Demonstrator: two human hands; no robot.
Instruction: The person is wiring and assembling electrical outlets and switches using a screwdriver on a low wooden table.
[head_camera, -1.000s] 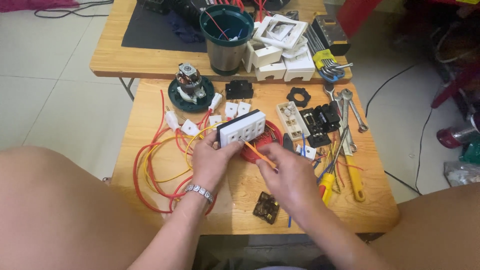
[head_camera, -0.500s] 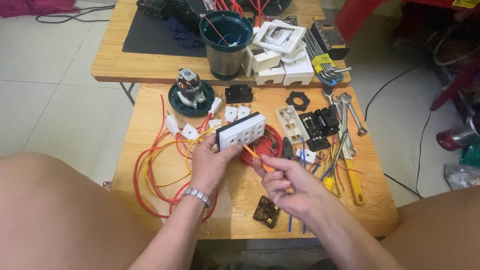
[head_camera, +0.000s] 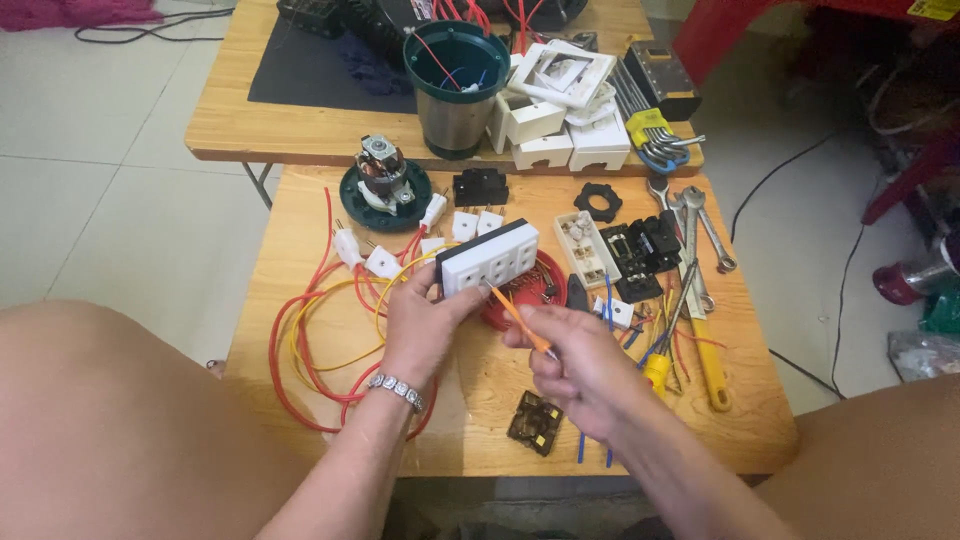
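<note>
My left hand (head_camera: 425, 325) curls palm-inward, fingers clasped, a beaded metal bracelet (head_camera: 397, 390) on its wrist. My right hand (head_camera: 580, 365) sits beside it, fingertips pinched together, forearm angling in from lower right.

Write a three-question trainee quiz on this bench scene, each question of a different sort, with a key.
1. True or false: the left hand holds the white socket block.
2. Multiple choice: the right hand grips A) a wrench, B) an orange screwdriver, C) a plug.
3. Fill in: the small motor stands on a round ___ base.

Key: 1 true; 2 B, its tip is at the block's face; 3 green.
</note>
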